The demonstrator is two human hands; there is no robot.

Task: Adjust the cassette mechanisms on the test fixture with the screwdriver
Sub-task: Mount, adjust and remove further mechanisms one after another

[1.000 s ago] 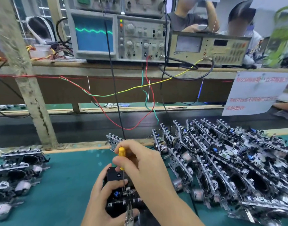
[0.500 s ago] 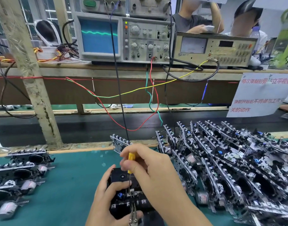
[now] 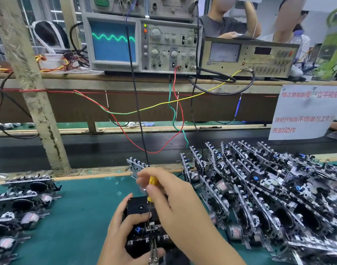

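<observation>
A black cassette mechanism (image 3: pixel 140 208) sits on the test fixture low in the middle of the head view. My left hand (image 3: pixel 118 238) grips it from the left, fingers curled over its top and thumb at its near edge. My right hand (image 3: pixel 175 203) pinches a small screwdriver with a yellow handle (image 3: pixel 152 181), held upright. Its thin shaft (image 3: pixel 149 215) points down into the metal head area by a blue part (image 3: pixel 138 230). An alligator clip (image 3: pixel 153 251) is fastened at the mechanism's near edge.
Several cassette mechanisms (image 3: pixel 269 203) are stacked at the right, more (image 3: pixel 20 203) lie at the left on the green mat (image 3: pixel 83 217). An oscilloscope (image 3: pixel 114 42) showing a green wave and a meter (image 3: pixel 246 56) stand on the shelf behind. Coloured wires (image 3: pixel 175 115) hang down. A paper sign (image 3: pixel 305 111) hangs at right.
The view has shifted so hands and bench sit further right. The oscilloscope trace has gone from a nearly flat line to a clear wave. My hands keep the same hold.
</observation>
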